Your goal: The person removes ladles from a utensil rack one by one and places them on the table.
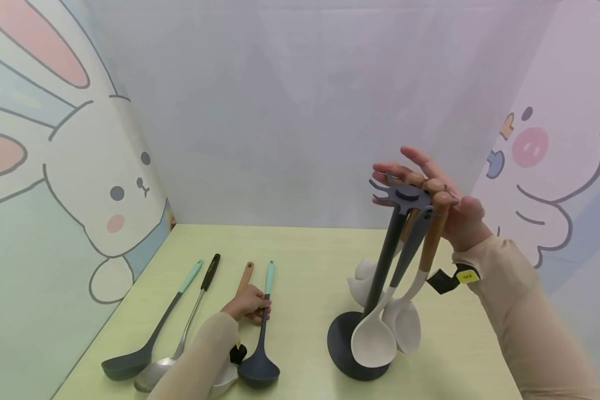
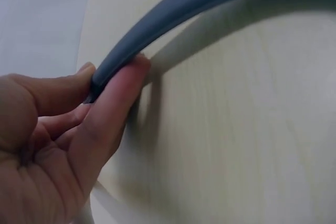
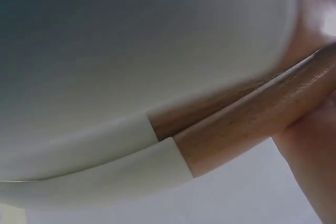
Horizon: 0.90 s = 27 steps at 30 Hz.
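In the head view my left hand (image 1: 245, 303) pinches the shaft of a dark ladle (image 1: 260, 366) with a mint handle, lying rightmost in a row of utensils. The left wrist view shows thumb and fingers on its dark shaft (image 2: 157, 22). My right hand (image 1: 462, 222) is behind the top of a dark utensil stand (image 1: 387, 255), fingers extended, palm against the hanging utensils' wooden handles (image 1: 432, 239). White-headed utensils hang there, including a white ladle (image 1: 373, 341) with a grey handle. Two wooden handles (image 3: 247, 114) cross the right wrist view beside the hand.
Left of my left hand lie another mint-handled dark ladle (image 1: 130, 364), a metal ladle (image 1: 155, 373) with a black grip, and a wooden-handled utensil (image 1: 246, 275) partly hidden by my arm. All rest on a pale yellow table (image 1: 310, 278) with a plain backdrop (image 1: 280, 111) behind.
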### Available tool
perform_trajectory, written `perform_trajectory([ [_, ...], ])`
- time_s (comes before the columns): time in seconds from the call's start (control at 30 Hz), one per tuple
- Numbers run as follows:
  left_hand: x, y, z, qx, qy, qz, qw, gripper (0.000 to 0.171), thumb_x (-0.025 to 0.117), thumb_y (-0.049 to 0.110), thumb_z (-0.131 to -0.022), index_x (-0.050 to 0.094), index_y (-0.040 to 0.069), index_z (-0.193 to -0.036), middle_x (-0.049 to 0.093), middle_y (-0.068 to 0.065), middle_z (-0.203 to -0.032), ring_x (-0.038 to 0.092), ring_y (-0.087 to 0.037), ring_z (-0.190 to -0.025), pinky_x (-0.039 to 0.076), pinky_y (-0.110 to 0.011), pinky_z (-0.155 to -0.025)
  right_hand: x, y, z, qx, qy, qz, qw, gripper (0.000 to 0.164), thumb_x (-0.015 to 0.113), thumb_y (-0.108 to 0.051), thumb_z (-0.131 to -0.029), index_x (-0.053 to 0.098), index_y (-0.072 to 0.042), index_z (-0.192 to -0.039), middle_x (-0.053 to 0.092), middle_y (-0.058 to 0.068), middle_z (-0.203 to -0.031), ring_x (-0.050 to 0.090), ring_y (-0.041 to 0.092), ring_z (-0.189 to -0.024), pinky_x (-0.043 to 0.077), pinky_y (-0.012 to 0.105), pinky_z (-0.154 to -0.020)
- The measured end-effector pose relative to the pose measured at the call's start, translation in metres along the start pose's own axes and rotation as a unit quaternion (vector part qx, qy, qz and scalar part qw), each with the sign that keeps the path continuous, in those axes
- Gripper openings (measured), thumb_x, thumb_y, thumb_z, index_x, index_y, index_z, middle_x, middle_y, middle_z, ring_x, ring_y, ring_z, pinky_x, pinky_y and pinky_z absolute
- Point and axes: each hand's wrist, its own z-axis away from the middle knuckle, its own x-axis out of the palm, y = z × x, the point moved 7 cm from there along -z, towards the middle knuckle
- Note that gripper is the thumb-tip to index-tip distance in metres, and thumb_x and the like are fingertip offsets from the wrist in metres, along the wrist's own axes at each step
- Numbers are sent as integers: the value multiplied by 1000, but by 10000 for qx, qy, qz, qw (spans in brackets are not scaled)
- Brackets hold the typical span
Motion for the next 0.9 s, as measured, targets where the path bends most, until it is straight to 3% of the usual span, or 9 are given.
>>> perform_trajectory([
  [0.1,-2,0,-1,-88,74,-270,9996,20,61,1,-97,69,-5,-80,67,-8,-69,65,-13,-58,59,-27,-56,4,1,-5,37,-256,169,9995,81,55,-20,-90,13,-1,-156,27,29,-156,27,39,-145,33,54,-113],
  [0.23,-5,0,-4,-178,180,-609,9978,20,64,4,-96,69,-2,-78,63,-7,-65,63,-12,-52,59,-27,-55,4,2,-5,55,-305,316,9990,80,53,-21,-90,14,-1,-157,31,28,-154,29,39,-144,34,54,-112],
  [0.7,-5,3,-6,-120,118,-988,9950,19,68,5,-94,68,-1,-76,66,-11,-62,63,-14,-47,57,-27,-50,3,1,-1,-219,14,126,9997,77,51,-16,-88,17,1,-154,39,31,-147,35,44,-138,34,54,-112],
  [0.9,-8,7,-6,-46,184,-1120,9935,19,71,5,-92,69,-1,-74,65,-10,-61,61,-12,-45,56,-25,-49,4,-2,3,-265,191,-133,9994,73,50,-12,-88,19,3,-153,39,32,-147,35,44,-138,28,50,-115],
])
